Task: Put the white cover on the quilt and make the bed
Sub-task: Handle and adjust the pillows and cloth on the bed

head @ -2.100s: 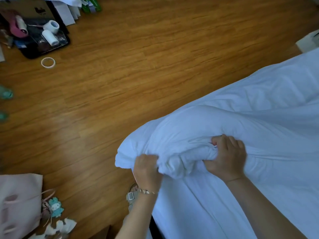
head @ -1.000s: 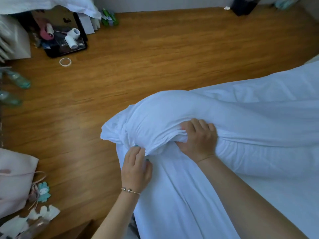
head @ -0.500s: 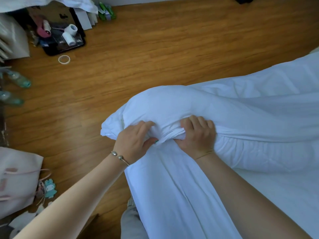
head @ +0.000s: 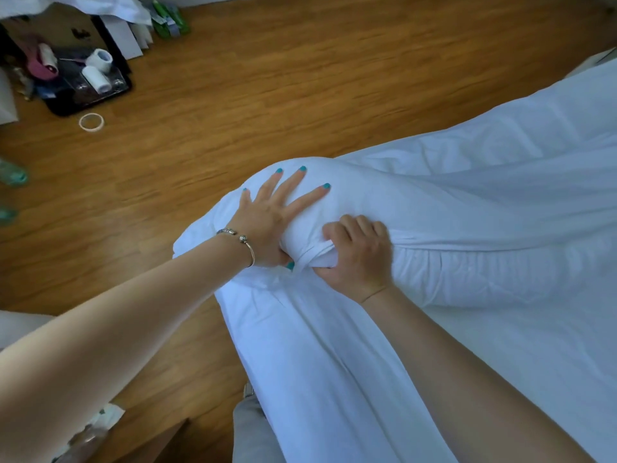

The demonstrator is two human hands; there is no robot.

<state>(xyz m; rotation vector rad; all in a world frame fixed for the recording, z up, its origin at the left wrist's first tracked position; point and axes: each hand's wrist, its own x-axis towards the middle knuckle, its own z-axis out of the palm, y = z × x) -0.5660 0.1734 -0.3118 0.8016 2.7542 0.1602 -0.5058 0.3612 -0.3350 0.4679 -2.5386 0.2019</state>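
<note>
1. At the bed's near corner, a gathered bunch of the white cover (head: 450, 208) is gripped in the right hand (head: 359, 253), fingers curled tightly round the twisted fabric.
2. Just beside that grip, on its far left, the left hand (head: 272, 217) is laid flat with fingers spread and straight, pressed on the rounded bulge; nothing is held by it.
3. Under the bulge, the quilt (head: 494, 279) is judged to be stuffed into the cover's corner; a quilted strip is exposed just right of the grip, below the cover's edge.
4. The bunch is probably held so that the quilt corner is pinned inside while the fabric is smoothed over it by the flat hand.
5. Below the grip, slack cover is left hanging toward the wooden floor (head: 267, 78), so the covering is judged unfinished.
6. Well away from the grip, up and left, a black tray (head: 66, 106) with white rolls and a tape ring (head: 91, 121) are seen.
7. No legible writing or brand can be made out.
</note>
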